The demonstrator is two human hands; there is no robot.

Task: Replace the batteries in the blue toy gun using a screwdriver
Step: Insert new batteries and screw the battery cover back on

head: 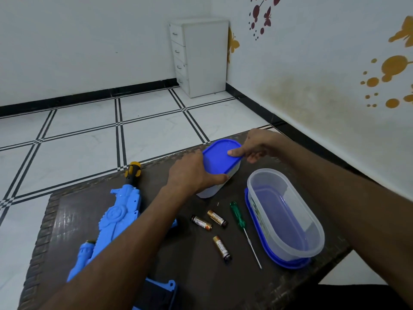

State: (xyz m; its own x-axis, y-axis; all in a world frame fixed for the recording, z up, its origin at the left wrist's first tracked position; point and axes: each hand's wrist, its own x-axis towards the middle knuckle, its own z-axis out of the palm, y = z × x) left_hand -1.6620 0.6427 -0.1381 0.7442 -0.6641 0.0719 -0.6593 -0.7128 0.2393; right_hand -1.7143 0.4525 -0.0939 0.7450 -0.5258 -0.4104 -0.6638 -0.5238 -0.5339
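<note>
Blue toy gun (120, 211) lies under the left forearm, apart from both hands' fingers (237, 151) gripping the lidded container (220, 166).

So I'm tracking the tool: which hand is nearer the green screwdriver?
Left. The left hand grips the lidded container's near side, just above the green screwdriver; the right hand presses the lid's far edge, farther off.

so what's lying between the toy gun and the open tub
In the head view, three batteries and the green screwdriver lie between the toy gun and the open tub.
</note>
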